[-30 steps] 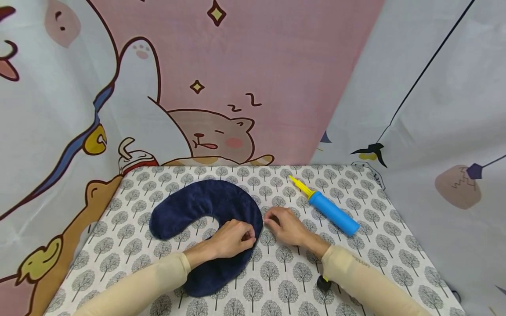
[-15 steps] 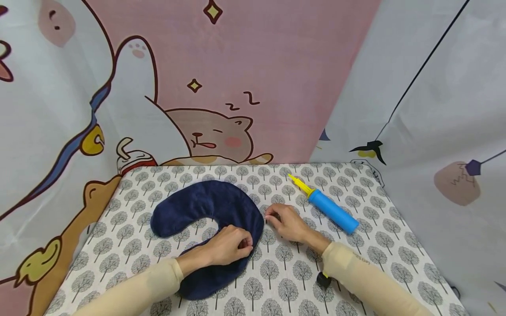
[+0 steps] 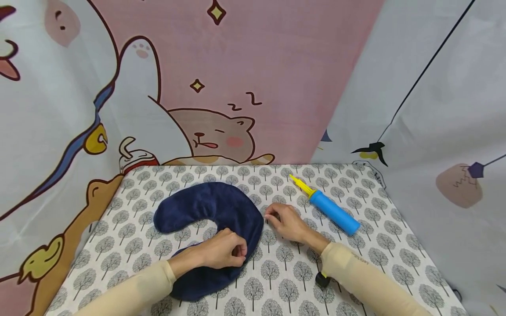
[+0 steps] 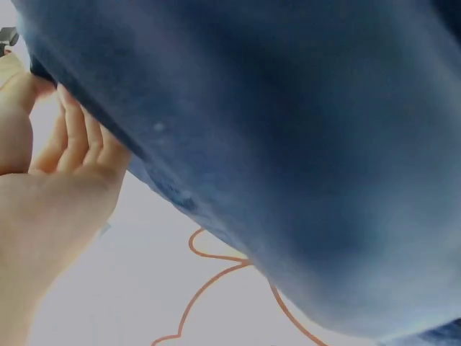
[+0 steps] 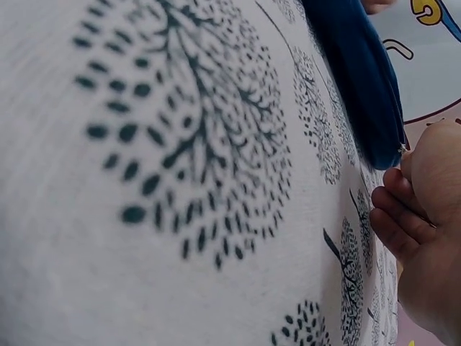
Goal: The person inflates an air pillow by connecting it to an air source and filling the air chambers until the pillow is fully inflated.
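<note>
A navy plush neck pillow [image 3: 235, 206] lies on the tablecloth, its opening facing left. My left hand [image 3: 221, 251] is over the pillow's near arm. In the left wrist view, the thumb and fingertips of the left hand [image 4: 65, 173] meet at the edge of the dark fabric, pinching it. At the pillow's right outer edge, my right hand [image 3: 288, 224] has its fingers curled, thumb and forefinger together. The right wrist view shows a tiny pale bit at the pillow's edge [image 5: 371, 108], right at the fingertips of the right hand [image 5: 425, 216].
A blue and yellow hand pump [image 3: 334, 213] lies to the right behind my right hand, nozzle pointing to the back left. The tablecloth [image 3: 272, 281] has a tree print. Printed cartoon curtains [image 3: 276, 66] stand around the table's back and sides.
My left hand has shifted toward the lower left, and the pillow's near arm has swung slightly left with it. The right hand keeps its place at the right edge.
</note>
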Available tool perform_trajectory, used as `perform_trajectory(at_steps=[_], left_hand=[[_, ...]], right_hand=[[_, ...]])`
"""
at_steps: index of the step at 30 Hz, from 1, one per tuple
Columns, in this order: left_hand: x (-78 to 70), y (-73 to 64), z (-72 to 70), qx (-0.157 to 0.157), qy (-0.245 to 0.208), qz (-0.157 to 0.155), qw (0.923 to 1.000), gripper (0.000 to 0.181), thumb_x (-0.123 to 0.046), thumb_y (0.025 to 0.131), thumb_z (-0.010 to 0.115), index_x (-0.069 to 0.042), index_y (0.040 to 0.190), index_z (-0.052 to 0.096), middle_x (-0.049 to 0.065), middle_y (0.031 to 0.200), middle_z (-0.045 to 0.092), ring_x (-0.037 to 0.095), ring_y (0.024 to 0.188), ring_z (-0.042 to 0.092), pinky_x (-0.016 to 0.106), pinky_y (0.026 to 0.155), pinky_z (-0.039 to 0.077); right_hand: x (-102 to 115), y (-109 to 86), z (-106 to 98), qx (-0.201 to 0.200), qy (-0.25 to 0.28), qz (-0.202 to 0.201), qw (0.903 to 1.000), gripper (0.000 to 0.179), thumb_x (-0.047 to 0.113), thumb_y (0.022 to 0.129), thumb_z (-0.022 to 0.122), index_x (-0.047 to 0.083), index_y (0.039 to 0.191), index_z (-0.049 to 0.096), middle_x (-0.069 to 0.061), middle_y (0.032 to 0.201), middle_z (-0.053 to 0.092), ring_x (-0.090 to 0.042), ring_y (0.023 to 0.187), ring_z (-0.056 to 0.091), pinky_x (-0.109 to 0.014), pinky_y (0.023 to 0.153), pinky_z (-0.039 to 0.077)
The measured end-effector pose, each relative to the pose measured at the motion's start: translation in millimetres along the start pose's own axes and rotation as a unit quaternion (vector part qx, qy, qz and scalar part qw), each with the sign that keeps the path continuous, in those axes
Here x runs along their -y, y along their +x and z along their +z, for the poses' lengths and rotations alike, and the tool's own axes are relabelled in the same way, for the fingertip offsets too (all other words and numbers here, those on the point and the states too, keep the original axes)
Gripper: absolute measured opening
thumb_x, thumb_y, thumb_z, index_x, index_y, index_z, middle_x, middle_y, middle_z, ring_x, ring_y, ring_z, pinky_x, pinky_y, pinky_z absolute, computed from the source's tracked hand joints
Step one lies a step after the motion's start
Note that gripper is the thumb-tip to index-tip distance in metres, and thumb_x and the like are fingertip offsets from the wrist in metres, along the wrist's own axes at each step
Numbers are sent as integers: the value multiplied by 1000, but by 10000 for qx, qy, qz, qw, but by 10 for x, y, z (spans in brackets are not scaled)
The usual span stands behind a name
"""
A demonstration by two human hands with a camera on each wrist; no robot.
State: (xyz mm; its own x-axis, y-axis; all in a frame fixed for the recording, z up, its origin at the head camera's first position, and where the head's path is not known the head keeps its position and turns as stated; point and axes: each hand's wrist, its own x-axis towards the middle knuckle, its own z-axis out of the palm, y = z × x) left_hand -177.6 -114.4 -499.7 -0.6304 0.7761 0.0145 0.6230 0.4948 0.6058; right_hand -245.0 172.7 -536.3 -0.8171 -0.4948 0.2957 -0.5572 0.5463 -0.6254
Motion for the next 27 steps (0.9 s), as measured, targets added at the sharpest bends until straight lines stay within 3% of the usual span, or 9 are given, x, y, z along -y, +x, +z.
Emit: perform_trajectory(at_steps=[10,20,27], left_hand=[[20,-258,-172,766,-148,26,9969,18,-9,92,83,-22,84,73,-21,74,67,-14,66,56,8,66,50],[114,-512,-324,1000,-210,98,9947,22,-3,84,82,-21,80,72,-21,70,59,-13,62,49,9,60,46],[120,-578,-364,1104,-285,-19,9935,21,-3,86,84,-21,82,75,-21,72,62,-12,64,51,11,62,48]], right_hand=[[39,-15,58,148,87,-94,9998,9,9,106,77,17,103,78,3,96,77,0,82,61,-23,76,56],[90,-12,121,207,138,-447,9987,6,8,106,77,13,105,78,2,97,78,-1,85,64,-25,80,61],[102,-12,167,54,143,-674,9976,5,6,105,78,10,103,78,1,94,77,-2,83,64,-26,78,60]])
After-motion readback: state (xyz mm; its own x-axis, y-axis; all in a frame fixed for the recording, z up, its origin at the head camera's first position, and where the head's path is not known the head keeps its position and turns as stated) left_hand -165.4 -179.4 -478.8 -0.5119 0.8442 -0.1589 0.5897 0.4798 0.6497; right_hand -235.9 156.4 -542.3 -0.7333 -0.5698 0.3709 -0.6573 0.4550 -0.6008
